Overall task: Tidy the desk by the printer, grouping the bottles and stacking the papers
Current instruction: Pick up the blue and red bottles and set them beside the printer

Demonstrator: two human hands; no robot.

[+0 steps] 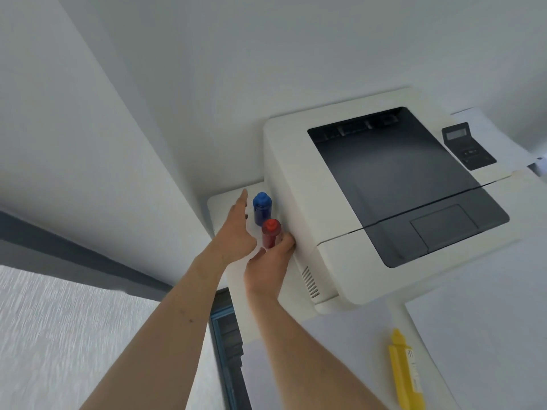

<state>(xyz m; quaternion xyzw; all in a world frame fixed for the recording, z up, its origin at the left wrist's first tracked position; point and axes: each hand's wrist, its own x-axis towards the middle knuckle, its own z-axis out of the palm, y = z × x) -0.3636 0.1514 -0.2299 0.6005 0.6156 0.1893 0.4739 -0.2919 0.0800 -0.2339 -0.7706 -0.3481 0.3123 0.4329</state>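
A blue bottle point(261, 208) stands upright on the white desk point(225, 202), left of the printer point(384, 187). Just in front of it stands a red bottle point(270, 235), and my right hand point(268, 269) is closed around its lower part. My left hand point(236, 232) is flat with fingers stretched out, beside the blue bottle on its left, holding nothing. A yellow bottle point(404, 371) lies on its side on the desk at the lower right. White paper sheets point(485, 335) lie in front of the printer; another sheet point(497, 137) sticks out behind it.
White walls meet in a corner behind the desk. The printer fills most of the desk's far right. A dark gap point(229, 335) runs along the desk's left edge, with a pale textured surface point(74, 335) beyond it.
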